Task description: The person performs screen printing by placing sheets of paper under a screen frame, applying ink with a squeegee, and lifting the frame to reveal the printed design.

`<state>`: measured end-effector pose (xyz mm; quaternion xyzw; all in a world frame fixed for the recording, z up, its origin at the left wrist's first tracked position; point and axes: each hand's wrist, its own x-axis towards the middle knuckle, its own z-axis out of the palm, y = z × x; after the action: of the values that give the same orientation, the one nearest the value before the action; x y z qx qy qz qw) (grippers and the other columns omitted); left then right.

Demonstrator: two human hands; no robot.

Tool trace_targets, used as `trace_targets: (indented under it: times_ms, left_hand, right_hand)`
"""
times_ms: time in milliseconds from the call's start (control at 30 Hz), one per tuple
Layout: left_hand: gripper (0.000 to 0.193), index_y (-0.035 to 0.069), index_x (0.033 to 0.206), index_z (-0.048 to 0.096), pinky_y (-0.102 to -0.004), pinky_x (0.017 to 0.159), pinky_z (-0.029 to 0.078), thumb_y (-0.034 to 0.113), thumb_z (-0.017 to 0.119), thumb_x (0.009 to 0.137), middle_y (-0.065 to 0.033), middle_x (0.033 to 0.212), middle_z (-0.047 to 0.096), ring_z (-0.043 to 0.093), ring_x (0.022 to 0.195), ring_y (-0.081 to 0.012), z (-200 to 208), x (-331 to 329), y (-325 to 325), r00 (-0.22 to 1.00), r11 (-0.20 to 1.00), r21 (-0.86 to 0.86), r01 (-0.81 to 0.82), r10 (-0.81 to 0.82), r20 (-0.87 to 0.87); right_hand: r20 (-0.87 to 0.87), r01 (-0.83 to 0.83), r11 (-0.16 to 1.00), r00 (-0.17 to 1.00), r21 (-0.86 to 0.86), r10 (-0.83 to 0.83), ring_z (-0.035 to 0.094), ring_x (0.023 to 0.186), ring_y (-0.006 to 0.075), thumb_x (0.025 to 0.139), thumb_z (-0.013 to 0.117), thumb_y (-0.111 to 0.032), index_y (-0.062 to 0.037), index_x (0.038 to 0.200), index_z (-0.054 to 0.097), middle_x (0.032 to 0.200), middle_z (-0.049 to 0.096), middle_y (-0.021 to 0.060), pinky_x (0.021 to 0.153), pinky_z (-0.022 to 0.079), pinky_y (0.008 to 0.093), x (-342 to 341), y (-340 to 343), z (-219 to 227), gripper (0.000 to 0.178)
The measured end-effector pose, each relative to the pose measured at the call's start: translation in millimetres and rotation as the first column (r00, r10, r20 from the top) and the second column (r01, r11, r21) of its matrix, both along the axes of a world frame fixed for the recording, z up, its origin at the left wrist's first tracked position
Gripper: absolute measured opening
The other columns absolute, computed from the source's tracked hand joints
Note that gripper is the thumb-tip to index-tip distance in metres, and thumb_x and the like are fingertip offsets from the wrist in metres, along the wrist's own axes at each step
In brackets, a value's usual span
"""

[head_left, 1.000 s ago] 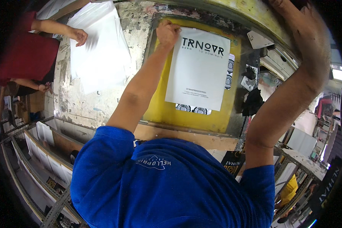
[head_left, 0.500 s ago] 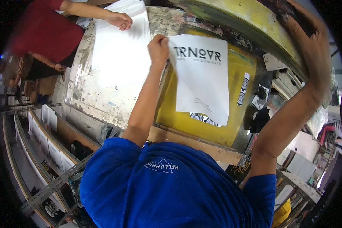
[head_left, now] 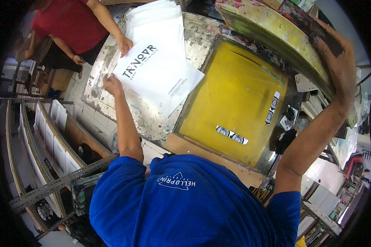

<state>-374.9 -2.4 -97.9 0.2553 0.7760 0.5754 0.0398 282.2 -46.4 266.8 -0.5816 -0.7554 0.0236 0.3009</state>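
Observation:
My left hand (head_left: 112,84) pinches one corner of a white sheet (head_left: 152,88) with black printed lettering. The sheet lies slantwise over a pile of blank white sheets (head_left: 156,20), and its near right corner reaches the edge of a yellow printing board (head_left: 218,94). At the sheet's other left corner is a co-worker's hand (head_left: 124,44), touching it. Up on the right, my right hand (head_left: 338,55) is closed round the dark, stained end of a raised screen-printing frame (head_left: 272,31). Its fingers are partly hidden. Two black-and-white patterned strips (head_left: 231,135) stick to the yellow board.
A co-worker in a red shirt (head_left: 70,24) stands across the paint-stained table (head_left: 107,94). At the lower left is a metal rack (head_left: 66,185) with upright boards. Clutter and clear plastic (head_left: 350,136) lie to the right.
My left hand has carried the printed sheet left, off the yellow board and onto the pile. The co-worker's hand has come to its corner. My right hand stays on the frame.

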Motion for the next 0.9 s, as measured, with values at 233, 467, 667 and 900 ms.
trace_targets:
  times_ms: [233, 467, 667, 900]
  left_hand:
    - [0.031, 0.005, 0.107, 0.073, -0.0427, 0.091, 0.047, 0.016, 0.083, 0.080, -0.0110, 0.105, 0.073, 0.065, 0.098, -0.0320, 43, 125, -32, 0.637, 0.880, 0.041, 0.473, -0.310, -0.705]
    - [0.024, 0.013, 0.101, 0.079, -0.0410, 0.086, 0.044, 0.025, 0.082, 0.080, -0.0049, 0.106, 0.069, 0.060, 0.103, -0.0257, -11, 205, -58, 0.587, 0.761, -0.427, 0.489, -0.649, -0.484]
    - [0.012, 0.006, 0.088, 0.079, -0.0363, 0.073, 0.052, 0.018, 0.077, 0.084, -0.0081, 0.097, 0.070, 0.067, 0.080, -0.0257, -19, 197, -42, 0.764, 0.801, -0.196, 0.566, -0.599, -0.240]
    - [0.011, 0.000, 0.090, 0.078, -0.0297, 0.071, 0.049, 0.010, 0.078, 0.084, -0.0079, 0.096, 0.071, 0.063, 0.078, -0.0167, -4, 212, -38, 0.635, 0.641, -0.135, 0.756, -0.768, -0.089]
  right_hand:
    - [-0.099, -0.071, 0.997, 0.993, -0.042, 0.066, 0.065, 0.112, 0.0193, 0.096, 0.071, -0.025, -0.0028, 0.135, 0.065, 0.123, 0.071, 0.0133, 0.105, 0.047, 0.0332, -13, -4, 4, 0.046]
    - [-0.039, -0.049, 0.994, 0.998, -0.102, 0.045, 0.065, 0.113, 0.0195, 0.094, 0.073, -0.026, -0.0024, 0.136, 0.064, 0.123, 0.071, 0.0139, 0.105, 0.046, 0.0341, -23, -5, 14, 0.049]
    - [0.021, -0.060, 0.998, 0.998, 0.002, 0.060, 0.066, 0.111, 0.0199, 0.095, 0.072, -0.026, -0.0027, 0.135, 0.065, 0.122, 0.071, 0.0139, 0.103, 0.048, 0.0357, -14, -3, 10, 0.047]
    - [-0.069, -0.080, 0.995, 0.995, -0.057, 0.076, 0.069, 0.103, 0.0175, 0.096, 0.071, -0.027, -0.0052, 0.135, 0.066, 0.118, 0.073, 0.0123, 0.095, 0.053, 0.0316, -7, 1, 4, 0.045]
